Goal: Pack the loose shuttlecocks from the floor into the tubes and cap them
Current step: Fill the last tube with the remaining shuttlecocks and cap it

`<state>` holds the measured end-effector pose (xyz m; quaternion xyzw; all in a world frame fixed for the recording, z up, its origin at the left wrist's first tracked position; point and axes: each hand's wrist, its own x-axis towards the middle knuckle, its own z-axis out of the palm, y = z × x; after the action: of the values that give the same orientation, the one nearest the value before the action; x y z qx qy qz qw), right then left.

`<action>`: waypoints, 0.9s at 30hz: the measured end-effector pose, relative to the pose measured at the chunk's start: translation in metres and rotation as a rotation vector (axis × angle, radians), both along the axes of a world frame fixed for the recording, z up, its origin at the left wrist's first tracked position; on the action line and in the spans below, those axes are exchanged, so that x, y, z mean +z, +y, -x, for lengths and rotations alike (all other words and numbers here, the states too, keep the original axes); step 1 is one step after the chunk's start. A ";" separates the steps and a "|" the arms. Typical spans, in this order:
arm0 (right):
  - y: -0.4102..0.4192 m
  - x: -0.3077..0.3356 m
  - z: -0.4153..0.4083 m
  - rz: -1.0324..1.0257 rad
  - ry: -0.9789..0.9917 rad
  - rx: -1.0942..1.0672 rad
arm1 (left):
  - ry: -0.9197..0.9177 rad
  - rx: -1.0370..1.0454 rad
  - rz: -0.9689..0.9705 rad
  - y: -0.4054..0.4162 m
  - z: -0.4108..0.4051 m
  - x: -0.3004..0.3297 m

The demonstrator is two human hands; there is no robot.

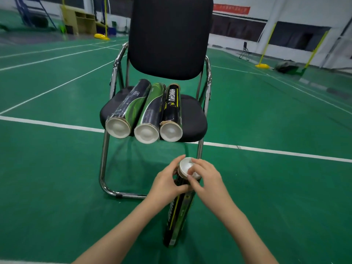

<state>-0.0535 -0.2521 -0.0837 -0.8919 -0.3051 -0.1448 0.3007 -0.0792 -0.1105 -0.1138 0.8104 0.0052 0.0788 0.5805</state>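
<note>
A black and green shuttlecock tube (pixel 176 220) stands upright on the green floor in front of me. My left hand (pixel 167 182) grips the tube just below its top. My right hand (pixel 206 181) has its fingers on the white cap (pixel 185 168) sitting on the tube's mouth. Three capped tubes lie side by side on the chair seat: the left tube (pixel 129 107), the middle tube (pixel 151 111) and the right tube (pixel 172 111), their white caps facing me. No loose shuttlecocks show on the floor.
The black chair (pixel 194 121) with chrome legs stands directly ahead on the green court. White court lines cross the floor. Yellow net-post bases (pixel 262 66) and a wooden cabinet (pixel 82 20) stand far behind.
</note>
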 end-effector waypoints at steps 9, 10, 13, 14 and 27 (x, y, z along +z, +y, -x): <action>-0.007 0.006 0.012 0.187 0.021 -0.032 | -0.033 -0.015 -0.020 -0.003 0.004 -0.002; -0.007 0.009 0.011 0.143 0.033 -0.046 | -0.037 -0.014 -0.031 -0.003 0.005 -0.002; -0.008 0.012 0.003 0.089 0.187 -0.072 | -0.042 -0.015 -0.057 -0.003 0.007 -0.004; -0.009 0.012 0.001 0.100 0.244 -0.067 | -0.044 -0.016 -0.063 -0.002 0.008 -0.005; -0.013 0.017 0.007 0.337 0.344 -0.070 | -0.131 -0.054 -0.305 0.001 0.016 0.002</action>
<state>-0.0602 -0.2652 -0.0665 -0.9510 -0.2384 0.0518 0.1898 -0.0947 -0.1093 -0.1116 0.8819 -0.0665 0.1160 0.4520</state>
